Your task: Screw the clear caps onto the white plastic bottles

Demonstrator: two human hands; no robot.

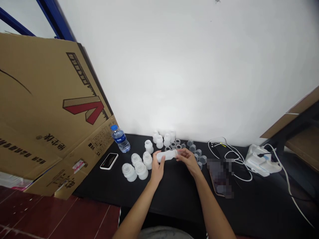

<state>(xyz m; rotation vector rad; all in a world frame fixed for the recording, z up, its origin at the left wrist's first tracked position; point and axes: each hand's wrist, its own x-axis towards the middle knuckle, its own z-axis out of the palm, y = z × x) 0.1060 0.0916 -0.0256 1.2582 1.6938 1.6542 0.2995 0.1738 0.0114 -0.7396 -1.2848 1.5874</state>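
Note:
A white translucent plastic bottle (167, 155) is held on its side above the black table (179, 192). My left hand (157, 168) is wrapped round its base end. At the neck end, my right hand (187, 158) pinches the bottle's mouth with the fingers closed. Several more white bottles (139, 166) stand left of the hands and behind them near the wall. Small clear caps (199, 155) and rings (174, 144) lie just beyond my right hand.
A large cardboard box (50, 113) leans at the left. Beside it stand a water bottle (120, 138) and a phone (109, 161). At the right are white cables (231, 154), a white device (261, 161) and a blurred flat object (220, 177).

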